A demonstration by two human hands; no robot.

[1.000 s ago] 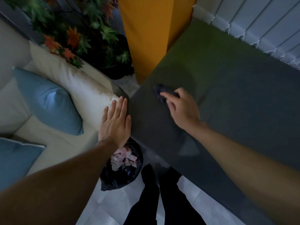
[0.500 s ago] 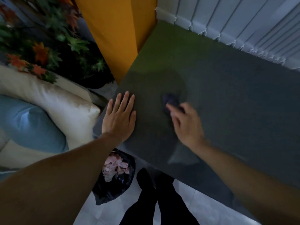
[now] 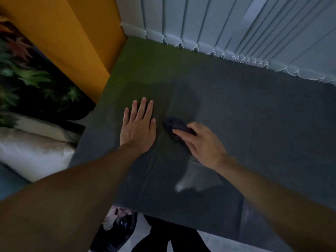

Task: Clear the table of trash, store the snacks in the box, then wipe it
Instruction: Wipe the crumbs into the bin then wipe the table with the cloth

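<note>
Wiping step. No trash or snacks show on the counter (image 3: 254, 124), so the first two parts look done.

- left hand (image 3: 138, 128): flat on the counter, fingers spread, close to the counter's left edge. Bracing, I'd say.
- right hand (image 3: 201, 144): on the counter further in from that edge, pressing a dark wadded cloth (image 3: 173, 125) onto the surface. Index finger lies straight over the wad. The other fingers are hidden, so can't tell if they curl round it.
- black trash bag (image 3: 116, 226): on the floor below the counter's near edge, open, pale scraps inside.
- vertical blinds (image 3: 236, 24): hang along the counter's far edge, bead chain at the bottom.
- pale shiny patch (image 3: 189, 180): near the counter's front edge, maybe wet or glare, unclear.

Risks:
- The wad is small, so each pass is narrow and strips could get missed. Dim light hides streaks.
- The spot under the bracing hand gets skipped unless that hand shifts.
- Loose pressure could let the cloth slip out mid-stroke.
- A reach to the counter's far edge could snag the blinds' chain.
- A wide stroke off the counter's left edge drags the cloth overboard.
</note>
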